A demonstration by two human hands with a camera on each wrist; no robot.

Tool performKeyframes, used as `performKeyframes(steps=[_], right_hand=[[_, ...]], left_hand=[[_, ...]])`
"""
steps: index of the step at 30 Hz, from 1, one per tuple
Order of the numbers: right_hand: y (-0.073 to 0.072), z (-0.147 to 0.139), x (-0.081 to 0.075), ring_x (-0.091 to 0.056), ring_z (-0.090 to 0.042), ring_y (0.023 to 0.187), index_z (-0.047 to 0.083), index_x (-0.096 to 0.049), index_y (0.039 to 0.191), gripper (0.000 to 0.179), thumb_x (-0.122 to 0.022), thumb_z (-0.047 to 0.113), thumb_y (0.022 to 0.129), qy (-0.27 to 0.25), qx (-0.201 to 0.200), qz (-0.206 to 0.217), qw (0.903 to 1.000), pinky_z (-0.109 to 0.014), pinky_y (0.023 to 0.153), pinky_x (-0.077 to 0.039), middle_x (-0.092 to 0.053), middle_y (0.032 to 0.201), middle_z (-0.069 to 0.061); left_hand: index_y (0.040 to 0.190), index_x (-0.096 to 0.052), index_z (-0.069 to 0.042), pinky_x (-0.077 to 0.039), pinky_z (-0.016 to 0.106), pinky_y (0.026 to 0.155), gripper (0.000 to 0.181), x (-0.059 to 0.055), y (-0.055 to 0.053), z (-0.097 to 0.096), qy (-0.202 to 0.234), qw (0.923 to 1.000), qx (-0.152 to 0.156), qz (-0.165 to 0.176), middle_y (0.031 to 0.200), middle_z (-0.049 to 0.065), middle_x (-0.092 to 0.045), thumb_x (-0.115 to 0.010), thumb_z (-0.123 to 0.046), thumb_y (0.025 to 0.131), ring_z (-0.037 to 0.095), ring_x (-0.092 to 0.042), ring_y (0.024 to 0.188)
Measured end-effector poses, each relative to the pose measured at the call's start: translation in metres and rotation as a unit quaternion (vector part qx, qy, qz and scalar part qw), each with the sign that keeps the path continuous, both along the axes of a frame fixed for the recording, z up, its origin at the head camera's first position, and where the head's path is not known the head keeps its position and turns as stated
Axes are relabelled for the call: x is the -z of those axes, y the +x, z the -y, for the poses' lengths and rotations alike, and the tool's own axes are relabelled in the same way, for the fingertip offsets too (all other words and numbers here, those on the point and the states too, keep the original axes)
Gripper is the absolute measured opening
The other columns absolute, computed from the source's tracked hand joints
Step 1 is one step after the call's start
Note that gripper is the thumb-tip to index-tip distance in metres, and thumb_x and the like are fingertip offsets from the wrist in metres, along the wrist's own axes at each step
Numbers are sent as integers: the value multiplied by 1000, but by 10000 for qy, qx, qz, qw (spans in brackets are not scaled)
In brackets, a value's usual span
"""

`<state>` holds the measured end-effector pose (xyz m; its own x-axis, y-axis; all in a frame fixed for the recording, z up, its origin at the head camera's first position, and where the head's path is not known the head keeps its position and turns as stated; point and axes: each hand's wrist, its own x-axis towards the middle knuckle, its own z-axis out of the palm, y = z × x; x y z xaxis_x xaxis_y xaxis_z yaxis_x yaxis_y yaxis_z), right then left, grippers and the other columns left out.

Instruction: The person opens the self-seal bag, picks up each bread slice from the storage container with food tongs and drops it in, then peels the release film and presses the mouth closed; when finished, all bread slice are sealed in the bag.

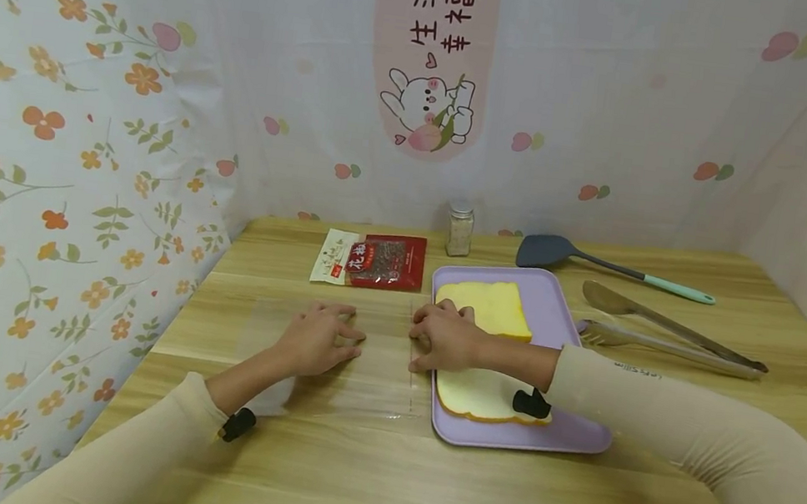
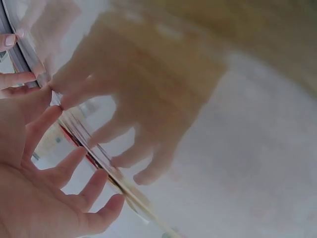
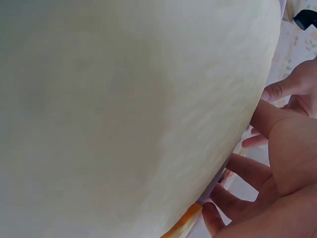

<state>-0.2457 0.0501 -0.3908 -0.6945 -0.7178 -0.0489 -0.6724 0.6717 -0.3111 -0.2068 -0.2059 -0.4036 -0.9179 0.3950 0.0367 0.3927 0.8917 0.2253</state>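
Observation:
A clear, flat plastic bag (image 1: 373, 393) lies on the wooden table, with a seam-like strip along its right edge. My left hand (image 1: 321, 338) rests on the bag with its fingers spread; they show spread in the left wrist view too. At the strip beside the tray, my right hand (image 1: 447, 340) touches the bag with bent fingertips. Its wrist passes over the lilac tray (image 1: 580, 438), which holds two bread slices, a rear one (image 1: 498, 307) and a front one (image 1: 473, 393). The front slice (image 3: 124, 119) fills most of the right wrist view.
A red seasoning packet (image 1: 394, 263) and a small glass jar (image 1: 460, 232) stand behind the bag and tray. To the right lie a spatula (image 1: 606, 263) and metal tongs (image 1: 665, 339). Patterned cloth (image 1: 241, 97) hangs along the back and left.

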Motion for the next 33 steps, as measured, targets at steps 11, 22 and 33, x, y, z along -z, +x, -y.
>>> performKeyframes(steps=[11, 22, 33], right_hand=[[1, -2, 1, -41, -35, 122, 13, -73, 119, 46, -82, 38, 81, -74, 29, 35, 10000, -58, 89, -29, -55, 137, -12], [0, -3, 1, -40, -36, 124, 11, -73, 119, 48, -82, 39, 81, -30, 36, 47, 10000, -56, 88, -30, -55, 137, -13], [-4, -3, 0, -43, -35, 126, 13, -71, 122, 48, -82, 35, 81, -11, -240, 45, 9997, -55, 87, -32, -53, 141, -13]], left_hand=[[102, -81, -22, -41, 62, 88, 16, 3, -1, -3, 273, 9995, -93, -115, 139, 5, -59, -73, -31, 91, 40, -51, 122], [92, -82, -22, -44, 60, 87, 7, 4, -3, -4, 505, 9986, -116, -140, 134, 1, -63, -75, -24, 89, 38, -54, 120], [91, -81, -12, -47, 51, 95, 7, 1, -2, -3, 1059, 9940, -11, -288, 125, 6, -68, -77, -17, 87, 36, -59, 118]])
